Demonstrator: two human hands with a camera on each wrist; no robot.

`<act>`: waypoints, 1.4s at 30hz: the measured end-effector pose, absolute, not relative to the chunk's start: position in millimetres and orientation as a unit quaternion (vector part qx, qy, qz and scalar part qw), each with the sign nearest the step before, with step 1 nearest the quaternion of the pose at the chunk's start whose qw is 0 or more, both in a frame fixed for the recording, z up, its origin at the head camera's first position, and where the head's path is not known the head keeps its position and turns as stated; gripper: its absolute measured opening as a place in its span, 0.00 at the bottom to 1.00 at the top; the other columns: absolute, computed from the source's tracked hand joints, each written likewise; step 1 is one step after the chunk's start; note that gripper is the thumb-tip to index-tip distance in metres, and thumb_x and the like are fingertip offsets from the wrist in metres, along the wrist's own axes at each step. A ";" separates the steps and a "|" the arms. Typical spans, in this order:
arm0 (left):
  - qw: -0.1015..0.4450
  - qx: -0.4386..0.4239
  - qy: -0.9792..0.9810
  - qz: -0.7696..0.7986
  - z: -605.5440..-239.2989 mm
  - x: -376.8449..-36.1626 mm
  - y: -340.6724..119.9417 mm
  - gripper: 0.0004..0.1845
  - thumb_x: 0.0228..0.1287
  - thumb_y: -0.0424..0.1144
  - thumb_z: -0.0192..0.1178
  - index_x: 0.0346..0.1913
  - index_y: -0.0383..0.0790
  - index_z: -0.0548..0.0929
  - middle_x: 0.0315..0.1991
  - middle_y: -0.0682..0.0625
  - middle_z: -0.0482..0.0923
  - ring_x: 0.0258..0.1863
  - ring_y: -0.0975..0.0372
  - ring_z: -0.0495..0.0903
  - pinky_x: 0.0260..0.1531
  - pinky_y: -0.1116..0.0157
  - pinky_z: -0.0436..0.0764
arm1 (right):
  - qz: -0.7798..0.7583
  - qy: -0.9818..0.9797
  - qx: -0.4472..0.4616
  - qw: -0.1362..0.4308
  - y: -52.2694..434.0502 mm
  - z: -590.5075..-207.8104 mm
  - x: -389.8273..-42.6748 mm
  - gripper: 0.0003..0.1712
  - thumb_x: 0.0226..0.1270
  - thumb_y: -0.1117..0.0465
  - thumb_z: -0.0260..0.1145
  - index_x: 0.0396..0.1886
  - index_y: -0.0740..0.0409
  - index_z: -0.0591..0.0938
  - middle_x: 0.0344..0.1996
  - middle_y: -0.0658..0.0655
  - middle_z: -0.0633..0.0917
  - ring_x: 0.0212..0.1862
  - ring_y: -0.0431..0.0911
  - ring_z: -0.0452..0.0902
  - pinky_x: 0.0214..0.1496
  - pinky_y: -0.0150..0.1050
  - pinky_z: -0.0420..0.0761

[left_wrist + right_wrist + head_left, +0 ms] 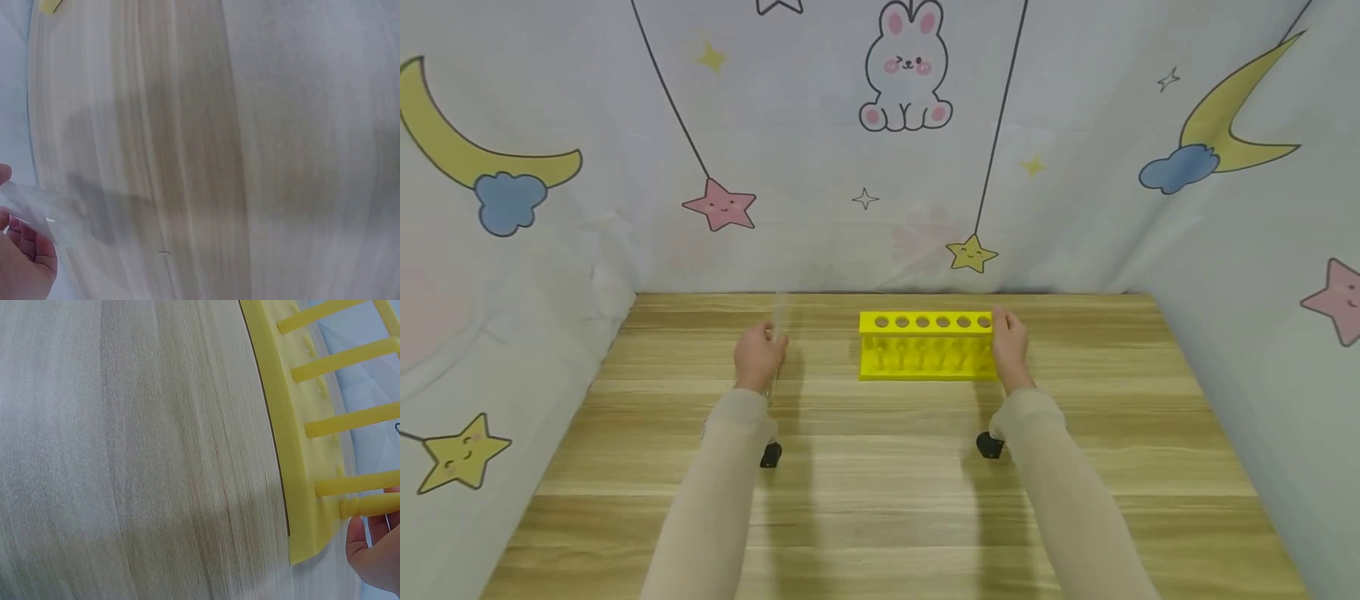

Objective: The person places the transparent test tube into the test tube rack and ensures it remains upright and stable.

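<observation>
My left hand (pixel 760 357) pinches a clear, see-through test tube (pixel 779 312) between thumb and fingers, left of the rack. In the left wrist view the tube (pixel 50 215) tilts out past the curled fingers, its rounded end over the wooden table. A yellow test tube rack (pixel 925 377) with a row of several round holes stands near the back of the table. At its right end, my right hand (pixel 1011 346) grips it. The right wrist view shows fingers (pixel 356 534) at the end post, close to the rack's base.
The wood-grain table (pixel 880 500) stretches toward me, with a white printed cloth (pixel 820 150) behind it and on both sides. A small black device (pixel 771 455) sits at the left wrist, another black device (pixel 989 445) at the right.
</observation>
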State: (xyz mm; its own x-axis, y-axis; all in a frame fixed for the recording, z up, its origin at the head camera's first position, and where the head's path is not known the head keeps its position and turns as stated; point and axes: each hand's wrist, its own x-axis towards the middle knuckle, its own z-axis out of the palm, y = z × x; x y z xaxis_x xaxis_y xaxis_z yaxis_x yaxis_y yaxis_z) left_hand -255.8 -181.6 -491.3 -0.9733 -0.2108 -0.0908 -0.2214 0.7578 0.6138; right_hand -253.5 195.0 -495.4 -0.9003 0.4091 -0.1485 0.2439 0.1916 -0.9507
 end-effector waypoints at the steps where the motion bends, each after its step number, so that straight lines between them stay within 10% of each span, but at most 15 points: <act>1: 0.009 -0.115 0.936 0.331 -490.0 -255.6 -181.6 0.24 0.60 0.41 0.50 0.57 0.32 0.68 0.46 0.37 0.76 0.41 0.49 0.77 0.41 0.55 0.76 | 0.598 -0.770 -0.212 0.069 195.0 -495.4 -253.2 0.19 0.66 0.43 0.45 0.25 0.53 0.67 0.17 0.50 0.60 0.20 0.40 0.54 0.24 0.32 0.60; 42: -0.073 -0.075 0.900 0.423 -448.6 -261.3 -178.7 0.21 0.55 0.41 0.54 0.51 0.34 0.69 0.42 0.42 0.72 0.40 0.52 0.76 0.40 0.57 0.74 | 0.593 -0.771 -0.223 0.067 192.4 -493.4 -252.1 0.21 0.66 0.44 0.45 0.33 0.57 0.71 0.21 0.51 0.63 0.24 0.42 0.57 0.27 0.32 0.61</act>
State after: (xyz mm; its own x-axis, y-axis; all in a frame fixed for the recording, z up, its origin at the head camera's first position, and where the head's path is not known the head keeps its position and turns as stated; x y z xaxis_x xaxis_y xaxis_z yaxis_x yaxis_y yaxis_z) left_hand -261.3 -178.7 -448.6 -0.9780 -0.1976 0.0676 -0.0738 0.6301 0.7730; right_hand -252.1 192.4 -493.4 -0.8919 0.4225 -0.1612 0.2640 0.1970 -0.9442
